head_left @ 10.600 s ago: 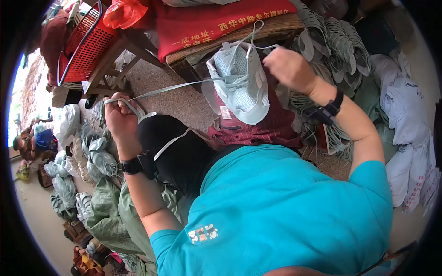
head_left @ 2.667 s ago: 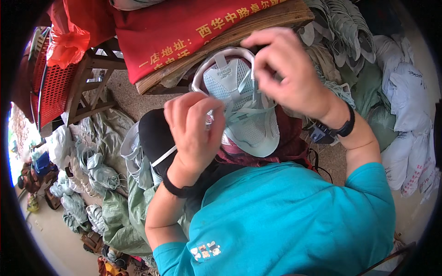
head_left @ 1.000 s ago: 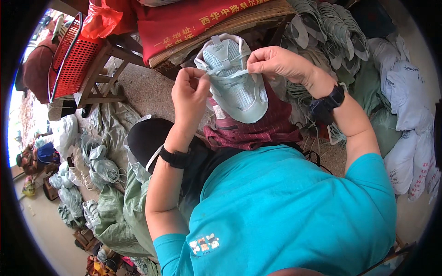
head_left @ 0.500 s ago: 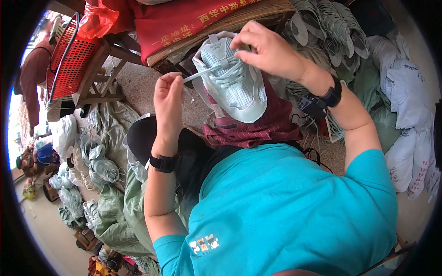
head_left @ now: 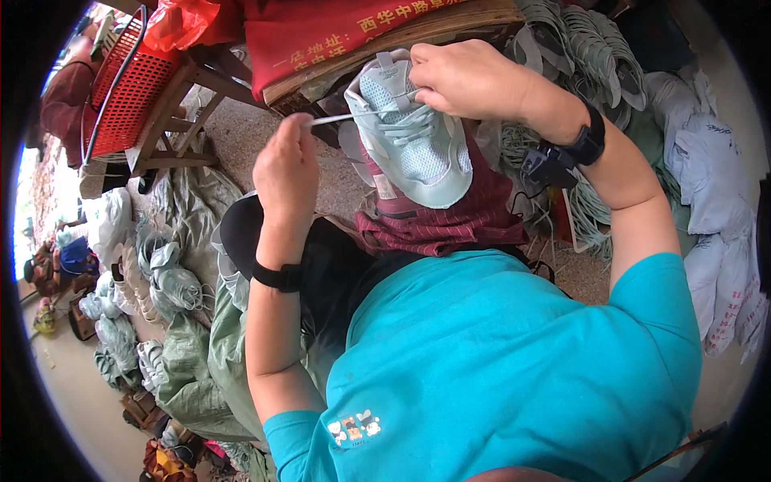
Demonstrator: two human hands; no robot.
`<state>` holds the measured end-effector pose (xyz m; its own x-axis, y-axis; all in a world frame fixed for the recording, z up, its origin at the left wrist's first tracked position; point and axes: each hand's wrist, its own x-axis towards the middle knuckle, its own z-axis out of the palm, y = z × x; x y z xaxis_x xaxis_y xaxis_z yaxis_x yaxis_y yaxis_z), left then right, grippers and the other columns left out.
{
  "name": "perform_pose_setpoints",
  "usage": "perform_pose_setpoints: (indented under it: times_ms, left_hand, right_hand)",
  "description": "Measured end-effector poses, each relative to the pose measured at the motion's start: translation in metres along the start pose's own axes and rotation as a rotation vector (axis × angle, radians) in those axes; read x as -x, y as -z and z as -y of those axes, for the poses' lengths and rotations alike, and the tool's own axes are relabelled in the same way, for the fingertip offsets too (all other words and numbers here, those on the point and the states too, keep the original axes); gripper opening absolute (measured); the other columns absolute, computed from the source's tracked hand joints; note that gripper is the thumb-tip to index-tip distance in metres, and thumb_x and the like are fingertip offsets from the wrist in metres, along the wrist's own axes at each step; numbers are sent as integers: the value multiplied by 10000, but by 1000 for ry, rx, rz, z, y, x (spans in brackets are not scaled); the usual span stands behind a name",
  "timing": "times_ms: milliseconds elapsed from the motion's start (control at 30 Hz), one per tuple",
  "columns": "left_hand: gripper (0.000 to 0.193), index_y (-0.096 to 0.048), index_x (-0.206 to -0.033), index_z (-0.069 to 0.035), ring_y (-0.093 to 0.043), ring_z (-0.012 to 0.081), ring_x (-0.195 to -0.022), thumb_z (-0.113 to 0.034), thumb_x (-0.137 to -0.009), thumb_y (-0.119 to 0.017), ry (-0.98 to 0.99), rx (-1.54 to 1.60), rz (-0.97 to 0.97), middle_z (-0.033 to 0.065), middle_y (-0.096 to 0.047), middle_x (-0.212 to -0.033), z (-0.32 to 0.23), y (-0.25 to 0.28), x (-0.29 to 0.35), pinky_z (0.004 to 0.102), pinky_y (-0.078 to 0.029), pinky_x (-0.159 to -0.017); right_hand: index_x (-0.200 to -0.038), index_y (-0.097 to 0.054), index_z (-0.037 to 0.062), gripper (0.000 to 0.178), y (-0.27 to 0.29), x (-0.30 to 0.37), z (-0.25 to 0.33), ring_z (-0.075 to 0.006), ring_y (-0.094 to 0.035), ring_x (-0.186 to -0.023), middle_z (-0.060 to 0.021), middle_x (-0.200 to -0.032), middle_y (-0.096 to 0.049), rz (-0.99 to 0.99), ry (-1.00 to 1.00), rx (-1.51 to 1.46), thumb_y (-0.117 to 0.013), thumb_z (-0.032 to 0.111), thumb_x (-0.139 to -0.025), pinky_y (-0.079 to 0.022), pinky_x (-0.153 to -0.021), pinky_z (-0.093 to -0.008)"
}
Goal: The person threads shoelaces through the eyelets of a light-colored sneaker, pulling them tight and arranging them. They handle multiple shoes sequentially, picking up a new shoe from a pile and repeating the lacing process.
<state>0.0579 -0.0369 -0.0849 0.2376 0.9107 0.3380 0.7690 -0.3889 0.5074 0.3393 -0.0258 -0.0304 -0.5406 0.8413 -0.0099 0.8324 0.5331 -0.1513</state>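
Note:
A pale mint sneaker [head_left: 418,161] rests on a dark red striped cloth [head_left: 446,229] over my lap, its toe toward me. A light shoelace [head_left: 345,118] runs taut across the shoe's tongue. At its left end, my left hand [head_left: 287,165] is closed on the lace, left of the shoe. My right hand [head_left: 474,80] is closed at the shoe's upper right, its fingertips pinched where the lace reaches them beside the tongue. More lacing crosses the shoe below this strand.
A wooden table [head_left: 385,44] under a red cloth stands just beyond the shoe. At far left, a red plastic basket [head_left: 136,88] sits on a wooden stool [head_left: 173,128]. Stacked pale shoe parts [head_left: 598,52] and white sacks [head_left: 707,177] lie at right; green sacks [head_left: 189,361] at left.
My left hand has moved slightly up and left, drawing the lace taut. My right hand's fingers, spread earlier, have closed at the tongue.

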Motion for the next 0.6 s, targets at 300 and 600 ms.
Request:
perform_pose_setpoints:
  times_ms: [300, 600]
  left_hand:
    - [360, -649, -1229, 30, -520, 79, -744, -207, -1057, -438, 371, 1332, 134, 105, -678, -1165, -21, 3, -15, 243, -458, -703]
    - [348, -684, -1168, -5, -505, 74, -733, -250, -1055, -464, 242, 1305, 597, 2, -610, -833, -42, 22, -10, 224, -428, -694]
  right_hand:
    - [-842, -652, 2, 226, -4, -8, -28, -191, -551, -901, -59, -967, -517, 228, -56, -577, -711, 220, -848, -466, -800, -318]
    - [-825, -578, 18, 208, -40, 6, -5, -186, -541, -892, -61, -965, -515, -168, -220, -554, -723, 160, -784, -454, -783, -304]
